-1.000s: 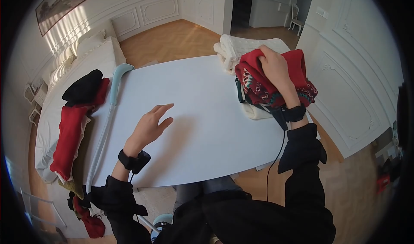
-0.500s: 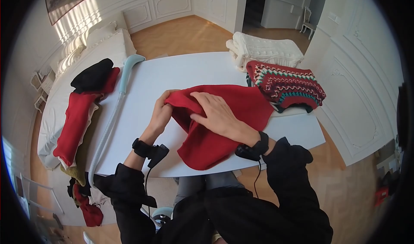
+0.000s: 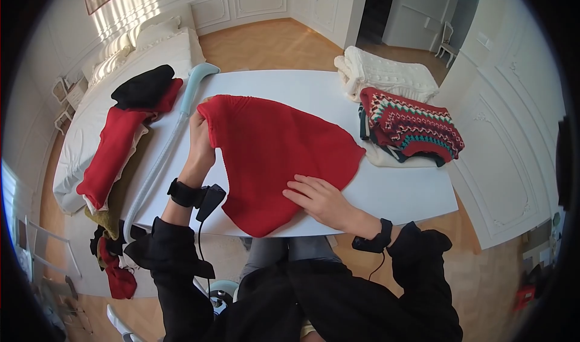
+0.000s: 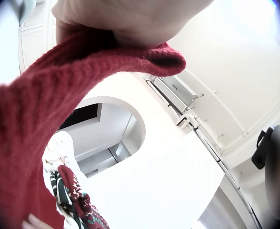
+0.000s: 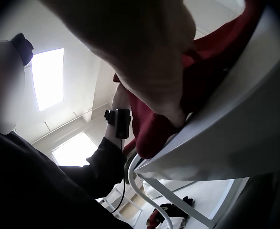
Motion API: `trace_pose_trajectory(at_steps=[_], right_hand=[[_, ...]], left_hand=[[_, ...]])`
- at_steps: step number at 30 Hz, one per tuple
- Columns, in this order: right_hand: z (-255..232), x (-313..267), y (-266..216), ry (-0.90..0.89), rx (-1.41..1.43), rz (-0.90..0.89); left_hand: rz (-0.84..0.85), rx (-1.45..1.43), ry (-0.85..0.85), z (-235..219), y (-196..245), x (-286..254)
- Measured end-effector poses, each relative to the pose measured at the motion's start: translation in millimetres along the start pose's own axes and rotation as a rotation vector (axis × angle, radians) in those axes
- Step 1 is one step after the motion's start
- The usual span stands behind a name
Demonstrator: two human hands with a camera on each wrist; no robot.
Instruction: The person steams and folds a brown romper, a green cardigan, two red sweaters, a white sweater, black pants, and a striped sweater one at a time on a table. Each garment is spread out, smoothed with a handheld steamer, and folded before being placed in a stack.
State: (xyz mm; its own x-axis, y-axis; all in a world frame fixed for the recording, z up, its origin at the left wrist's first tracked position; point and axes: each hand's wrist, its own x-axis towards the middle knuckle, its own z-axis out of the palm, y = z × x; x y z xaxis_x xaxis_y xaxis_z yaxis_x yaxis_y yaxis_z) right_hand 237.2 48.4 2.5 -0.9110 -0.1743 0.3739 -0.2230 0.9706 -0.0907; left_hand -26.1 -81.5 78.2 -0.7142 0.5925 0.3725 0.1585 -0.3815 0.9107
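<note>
A red knit garment (image 3: 278, 154) spreads over the white table, its left side raised off the surface. My left hand (image 3: 200, 139) grips that raised side near the top left corner, with the fingers partly hidden behind the cloth. In the left wrist view, the ribbed edge of the red knit garment (image 4: 39, 95) hangs from the left hand (image 4: 125, 19). Lower right, my right hand (image 3: 326, 203) rests on the garment with its fingers extended across the cloth. The right wrist view has the right hand (image 5: 154, 90) low at the table's edge, against the red fabric.
On the table's right lie a folded patterned sweater (image 3: 414, 124) and a folded white cable knit (image 3: 386, 73). A light-blue steamer head (image 3: 196, 79) and its hose (image 3: 158, 167) run along the left side. Beyond them is a pile of red and black clothes (image 3: 112, 148).
The right hand has brought the red garment from the right-hand pile to the table's middle. Now the left hand has raised its edge up and left, while the right hand has moved toward the lower right.
</note>
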Motion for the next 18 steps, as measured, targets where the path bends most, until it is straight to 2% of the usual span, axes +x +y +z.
trace_pose_trajectory(at_steps=[1,2,3,5,8,9,10,11,12,13,15,16,17,18], right_hand=[[1,0,5,0.027,0.019,-0.001],[-6,3,4,0.133,0.111,0.002],[-12,4,6,0.134,0.113,-0.002],[-30,5,12,0.071,0.44,0.181],[-64,12,26,0.36,0.683,0.372],[-78,16,30,0.52,0.898,0.405],[-99,18,35,0.592,0.774,0.406],[-115,22,38,0.734,0.801,0.378],[-131,25,42,0.761,0.612,0.309],[-138,12,61,0.699,0.122,0.189],[-110,-34,124,0.741,0.746,0.361],[-128,-42,91,0.645,1.026,0.478],[-135,-32,85,0.643,1.028,0.477],[-139,-18,84,0.637,1.213,0.419]], left_hand=[[0.029,0.03,0.002,-3,1,0],[0.059,0.061,0.003,-4,5,-1],[0.061,0.064,0.006,-5,9,-3],[0.13,0.06,0.024,-7,20,-6],[0.24,0.137,0.091,-16,36,-6],[0.243,0.139,0.094,-21,44,-5],[0.198,0.036,0.075,-26,54,-3],[0.153,-0.068,0.055,-32,65,-2],[0.209,0.019,-0.002,-36,78,-4],[0.185,0.076,-0.032,-38,93,-8],[0.135,0.12,-0.109,-37,115,-13],[0.129,0.183,-0.156,-41,119,-10],[0.128,0.184,-0.152,-44,117,-4],[0.076,0.224,-0.134,-47,111,5]])
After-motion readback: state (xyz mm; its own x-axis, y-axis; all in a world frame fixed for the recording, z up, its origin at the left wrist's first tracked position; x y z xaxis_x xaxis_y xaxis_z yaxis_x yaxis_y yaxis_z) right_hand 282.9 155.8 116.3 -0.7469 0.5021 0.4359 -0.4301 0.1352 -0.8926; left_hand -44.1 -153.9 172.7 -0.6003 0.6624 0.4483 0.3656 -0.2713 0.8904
